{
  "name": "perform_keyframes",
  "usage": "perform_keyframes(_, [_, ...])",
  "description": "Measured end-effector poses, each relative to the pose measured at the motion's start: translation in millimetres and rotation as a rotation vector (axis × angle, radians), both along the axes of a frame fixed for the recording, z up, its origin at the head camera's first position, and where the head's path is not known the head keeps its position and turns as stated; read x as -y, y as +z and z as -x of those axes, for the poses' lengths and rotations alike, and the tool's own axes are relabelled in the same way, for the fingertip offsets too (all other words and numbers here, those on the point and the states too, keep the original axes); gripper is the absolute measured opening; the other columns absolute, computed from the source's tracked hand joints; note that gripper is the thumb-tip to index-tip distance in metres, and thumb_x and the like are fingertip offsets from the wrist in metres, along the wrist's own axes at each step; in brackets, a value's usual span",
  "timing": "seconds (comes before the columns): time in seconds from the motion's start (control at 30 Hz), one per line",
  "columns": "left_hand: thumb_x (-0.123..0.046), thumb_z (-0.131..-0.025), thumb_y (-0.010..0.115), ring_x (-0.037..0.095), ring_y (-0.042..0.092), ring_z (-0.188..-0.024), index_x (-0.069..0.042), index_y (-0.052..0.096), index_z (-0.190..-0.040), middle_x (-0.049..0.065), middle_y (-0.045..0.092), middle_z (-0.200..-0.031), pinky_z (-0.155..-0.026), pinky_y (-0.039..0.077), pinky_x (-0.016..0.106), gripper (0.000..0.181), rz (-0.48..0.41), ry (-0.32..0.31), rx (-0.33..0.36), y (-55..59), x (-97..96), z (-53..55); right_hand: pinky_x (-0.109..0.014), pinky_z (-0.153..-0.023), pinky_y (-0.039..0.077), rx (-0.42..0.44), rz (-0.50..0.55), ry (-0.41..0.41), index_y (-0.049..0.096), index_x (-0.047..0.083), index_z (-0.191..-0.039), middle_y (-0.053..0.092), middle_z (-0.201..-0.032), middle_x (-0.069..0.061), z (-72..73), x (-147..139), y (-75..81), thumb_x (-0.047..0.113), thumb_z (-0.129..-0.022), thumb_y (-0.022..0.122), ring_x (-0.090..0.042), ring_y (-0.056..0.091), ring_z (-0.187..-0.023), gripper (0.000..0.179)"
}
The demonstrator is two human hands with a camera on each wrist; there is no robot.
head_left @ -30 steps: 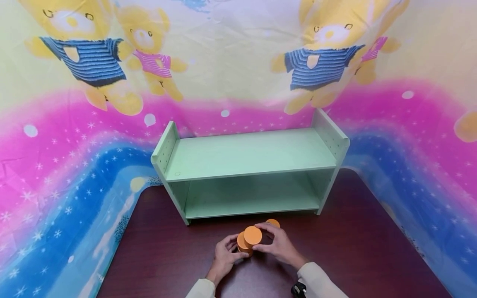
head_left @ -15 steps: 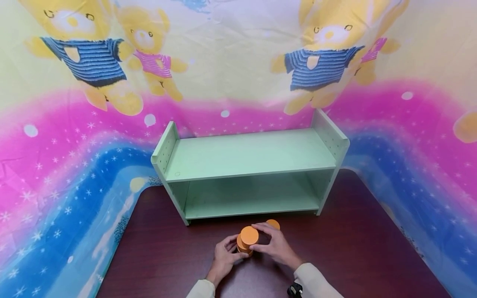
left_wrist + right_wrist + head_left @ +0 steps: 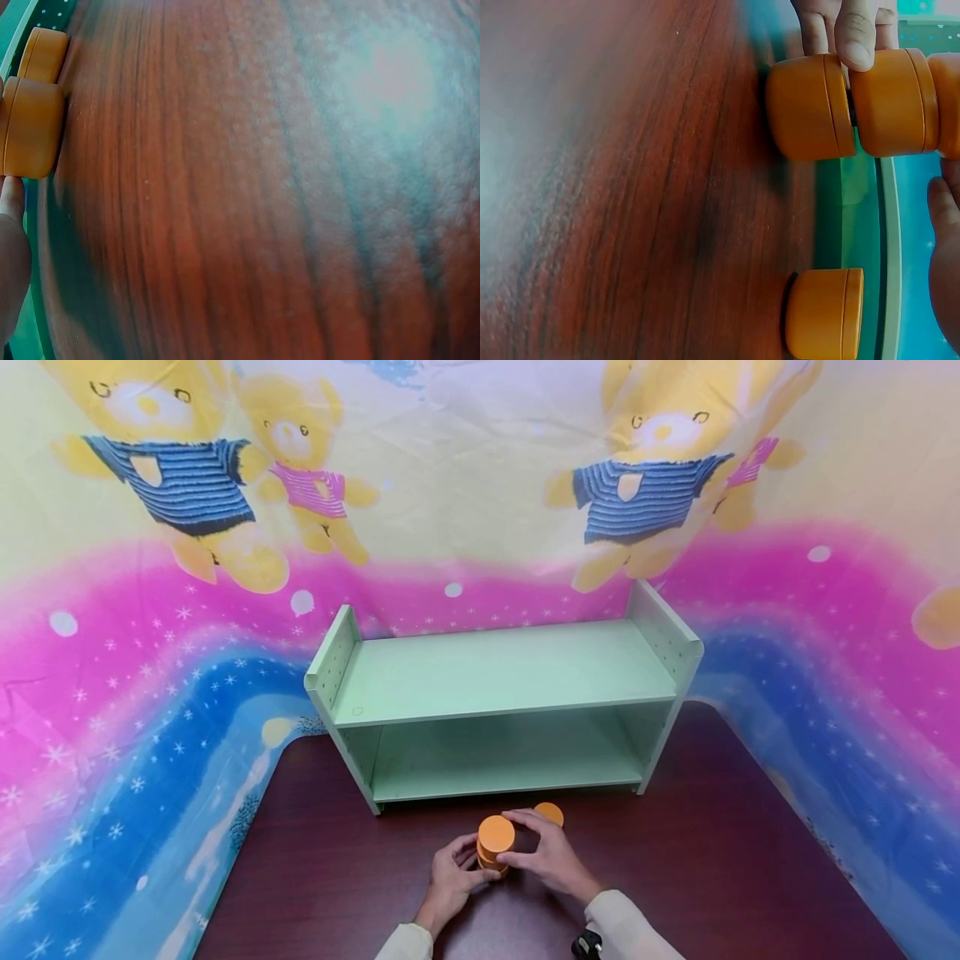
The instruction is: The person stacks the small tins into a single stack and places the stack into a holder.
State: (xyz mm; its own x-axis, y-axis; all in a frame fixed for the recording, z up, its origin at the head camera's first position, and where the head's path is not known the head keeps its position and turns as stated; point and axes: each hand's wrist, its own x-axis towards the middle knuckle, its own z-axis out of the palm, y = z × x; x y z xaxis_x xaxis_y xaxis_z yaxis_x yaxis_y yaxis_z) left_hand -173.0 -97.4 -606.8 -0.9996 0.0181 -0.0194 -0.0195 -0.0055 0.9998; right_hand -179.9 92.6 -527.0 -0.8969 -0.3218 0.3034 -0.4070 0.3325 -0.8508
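Small round orange lidded jars stand in a stack on the table. The right wrist view shows a bottom jar (image 3: 802, 109), a middle jar (image 3: 891, 105) on it, and a top jar (image 3: 946, 101) at the frame's edge. My left hand (image 3: 450, 877) curls round the lower part of the stack, its thumb (image 3: 855, 37) against the bottom and middle jars. Between thumb and fingers, my right hand (image 3: 555, 856) grips the top jar from the right, directly over the others. Whether it touches the middle jar's lid, I cannot tell. Another orange jar (image 3: 549, 813) stands behind the right hand.
A pale green two-tier shelf (image 3: 502, 672) with raised side panels stands at the back of the dark red-brown table (image 3: 322, 860). A printed cloth (image 3: 465, 493) with teddy bears hangs behind and along both sides.
My right hand has carried the top jar a little to the left, so it now sits in line over the stack. My left hand has kept its place round the lower jars.
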Motion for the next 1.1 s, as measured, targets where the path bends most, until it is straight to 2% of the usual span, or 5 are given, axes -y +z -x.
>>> perform_keyframes(0.1, [0.008, -0.064, 0.09, 0.04, 0.059, -0.119, 0.01, 0.063, -0.122, 0.027, 0.062, -0.126, -0.097, 0.055, 0.034, 0.064, -0.003, -0.006, -0.006, -0.3, 0.4, 0.2, -0.041, -0.103, 0.05, 0.031, 0.01, 0.006, 0.066, 0.002, -0.125, 0.066, -0.123, -0.009, 5.1, 1, -10.2, 0.008, -0.076, 0.087, -0.03, 0.06, -0.115, 0.054])
perform_keyframes(0.23, [0.008, -0.064, 0.089, 0.04, 0.059, -0.119, 0.01, 0.063, -0.121, 0.026, 0.062, -0.126, -0.097, 0.054, 0.034, 0.063, -0.007, -0.01, -0.012, -0.2, 0.5, 0.0, -0.039, -0.103, 0.049, 0.03, -0.003, -0.005, 0.065, 0.006, -0.127, 0.066, -0.124, -0.005, 13.1, 1, -30.1, 0.012, -0.076, 0.088, -0.027, 0.06, -0.116, 0.056])
perform_keyframes(0.47, [0.008, -0.064, 0.09, 0.04, 0.059, -0.119, 0.01, 0.062, -0.121, 0.027, 0.062, -0.126, -0.097, 0.054, 0.034, 0.063, -0.016, -0.01, -0.014, 0.2, 0.2, -0.5, -0.036, -0.102, 0.05, 0.02, 0.015, 0.01, 0.066, 0.014, -0.128, 0.065, -0.125, 0.003, 17.3, -1, -38.7, 0.028, -0.079, 0.087, -0.019, 0.059, -0.115, 0.055])
perform_keyframes(1.0, [0.007, -0.065, 0.09, 0.039, 0.06, -0.118, 0.01, 0.063, -0.121, 0.026, 0.062, -0.125, -0.096, 0.055, 0.032, 0.062, -0.018, -0.016, -0.02, -0.5, 1.3, -0.7, -0.034, -0.103, 0.05, 0.022, 0.058, 0.017, 0.065, 0.008, -0.128, 0.065, -0.125, 0.002, 14.9, 2, -40.3, 0.028, -0.077, 0.088, -0.018, 0.059, -0.116, 0.059])
perform_keyframes(1.1, [0.006, -0.065, 0.09, 0.04, 0.061, -0.117, 0.01, 0.063, -0.121, 0.027, 0.063, -0.125, -0.095, 0.056, 0.034, 0.062, 0.001, -0.014, -0.021, 3.0, 1.3, -1.4, -0.038, -0.103, 0.05, 0.021, 0.044, 0.011, 0.064, 0.006, -0.128, 0.065, -0.126, -0.005, 9.6, 5, -26.7, 0.018, -0.077, 0.088, -0.025, 0.06, -0.116, 0.058])
